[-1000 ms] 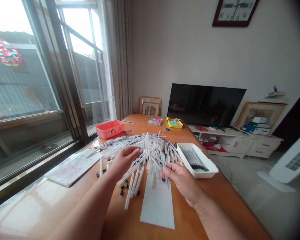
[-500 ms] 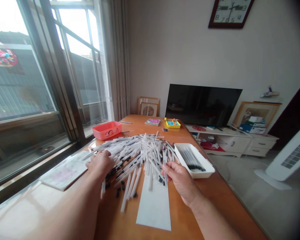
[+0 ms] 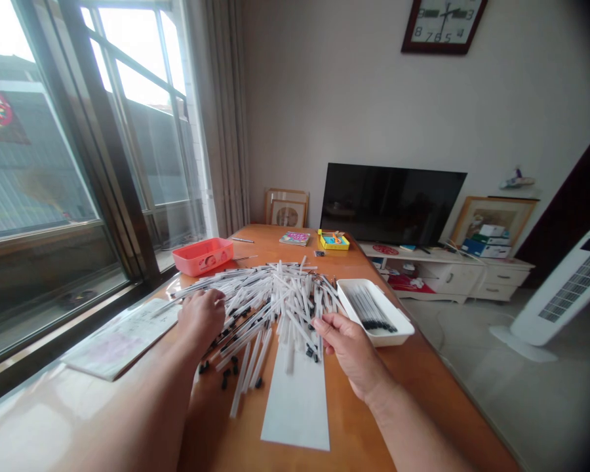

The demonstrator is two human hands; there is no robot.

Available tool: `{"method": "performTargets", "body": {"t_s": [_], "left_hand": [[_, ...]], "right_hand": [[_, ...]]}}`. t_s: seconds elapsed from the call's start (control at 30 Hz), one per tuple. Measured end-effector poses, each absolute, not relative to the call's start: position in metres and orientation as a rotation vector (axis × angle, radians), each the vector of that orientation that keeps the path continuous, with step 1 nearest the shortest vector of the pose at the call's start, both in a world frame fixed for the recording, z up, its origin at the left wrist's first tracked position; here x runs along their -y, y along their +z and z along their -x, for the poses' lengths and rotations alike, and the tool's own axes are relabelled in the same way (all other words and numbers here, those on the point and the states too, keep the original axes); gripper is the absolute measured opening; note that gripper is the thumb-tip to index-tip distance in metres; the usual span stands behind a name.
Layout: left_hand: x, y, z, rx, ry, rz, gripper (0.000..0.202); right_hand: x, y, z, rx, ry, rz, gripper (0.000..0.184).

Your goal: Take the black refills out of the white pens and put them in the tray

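A large pile of clear plastic tubes (image 3: 295, 292) and thin dark sticks lies spread on the table, with small black caps (image 3: 235, 364) scattered at its near edge. My left hand (image 3: 201, 318) reaches over the pile's left side, its fingers curled down among the tubes. What those fingers hold is hidden. To the right of the pile, my right hand (image 3: 348, 347) has thumb and index finger pressed together beside the nearest tubes. Anything in that pinch is too small to make out. White paper (image 3: 295, 406) lies under the front of the pile.
A white tray (image 3: 406, 334) holding tubes with black ends stands right of the pile. A pink basket (image 3: 204, 257), a booklet (image 3: 295, 238) and a yellow box (image 3: 334, 242) are farther back. A pad (image 3: 122, 341) lies left, beside the window.
The whole view has shifted slightly, with things appearing a little farther left. Both hands stay close to the same places at the pile, the right still pinched.
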State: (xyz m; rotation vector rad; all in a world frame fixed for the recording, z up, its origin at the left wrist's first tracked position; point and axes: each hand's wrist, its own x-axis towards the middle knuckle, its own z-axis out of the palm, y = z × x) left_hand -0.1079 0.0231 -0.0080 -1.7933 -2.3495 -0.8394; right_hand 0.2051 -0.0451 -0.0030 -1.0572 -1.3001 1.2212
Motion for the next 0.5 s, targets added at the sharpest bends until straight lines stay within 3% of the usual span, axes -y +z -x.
{"method": "performTargets", "body": {"t_s": [0.27, 0.5], "left_hand": [[0.004, 0.004, 0.042, 1.990, -1.856, 2.640, 0.033], [0.018, 0.005, 0.016, 1.915, -1.945, 3.074, 0.032]], "right_hand": [[0.046, 0.000, -0.204, 1.094, 1.239, 0.955, 0.030], [0.048, 0.008, -0.204, 0.954, 1.232, 0.838, 0.032]]}}
